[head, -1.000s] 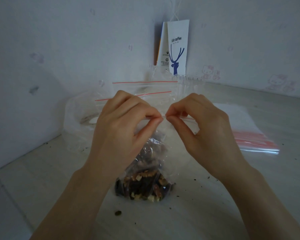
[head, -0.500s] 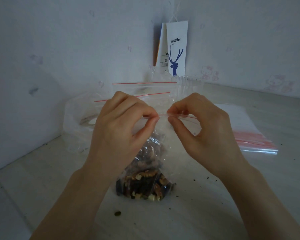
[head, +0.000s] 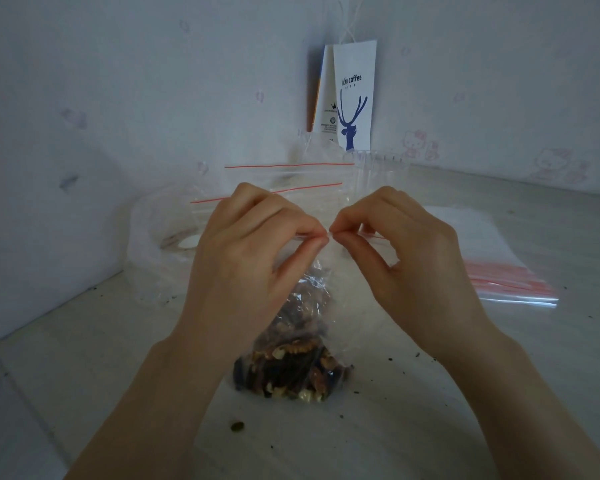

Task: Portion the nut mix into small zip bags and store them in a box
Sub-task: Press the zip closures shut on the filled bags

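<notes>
Two hands: left hand (head: pixel 243 258) and right hand (head: pixel 406 258), both bare, were raised over the middle of the table (head: pixel 499 410), their fingertips almost meeting.
Left fingers (head: pixel 312 244): curled, with thumb and forefinger pinched tight on the top seal of the small zip bag (head: pixel 343 299).
Right fingers (head: pixel 343 241): curled likewise, with thumb and forefinger pinched on the same red seal strip, just beside the left pinch.
Small zip bag: clear and upright, it hung from the two pinches, its bottom resting on the table toward the front edge, about midway along it.
Nut mix (head: pixel 291 372): dark and tan pieces were settled in the lower part of the small zip bag.
Empty zip bags (head: pixel 506 282): a flat stack with red strips lay toward the right edge, well apart from the held bag.
Larger clear bags (head: pixel 284 178): two red seal lines showed behind the hands, toward the far left; contents could not be told.
Paper bag (head: pixel 354 98): white with a blue deer mark, it stood upright against the wall at the far corner.
Loose seed (head: pixel 237 426): one lay on the table just in front of the small zip bag, with fine crumbs scattered around.
</notes>
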